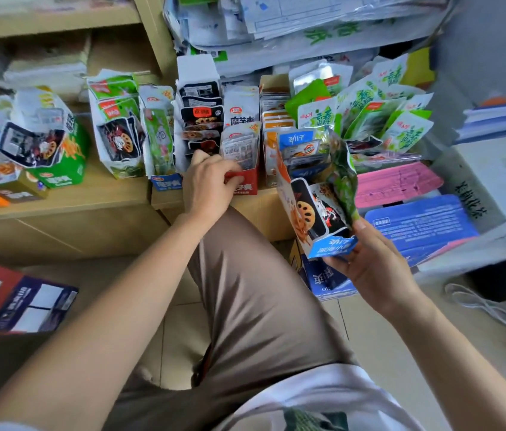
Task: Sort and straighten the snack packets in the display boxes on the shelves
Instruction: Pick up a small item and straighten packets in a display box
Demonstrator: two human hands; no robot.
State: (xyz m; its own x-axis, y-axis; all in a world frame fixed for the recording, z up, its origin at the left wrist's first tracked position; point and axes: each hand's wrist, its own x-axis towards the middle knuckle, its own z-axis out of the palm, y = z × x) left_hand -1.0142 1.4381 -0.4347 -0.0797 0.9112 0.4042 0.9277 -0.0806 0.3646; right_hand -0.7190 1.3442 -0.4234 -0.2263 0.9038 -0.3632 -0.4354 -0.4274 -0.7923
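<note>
Snack packets stand in a blue display box gripped from below by the right hand, whose thumb pins a green packet against it. Farther out, the left hand grips the front of a red display box on the shelf.

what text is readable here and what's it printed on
"魔芋爽": white packaging above the red cardboard display box.
"魔芋爽": small blue cardboard box front.
Upside-down print on the blue-and-white box in the right hand, black handwriting on the white carton: too blurred to read.
</note>
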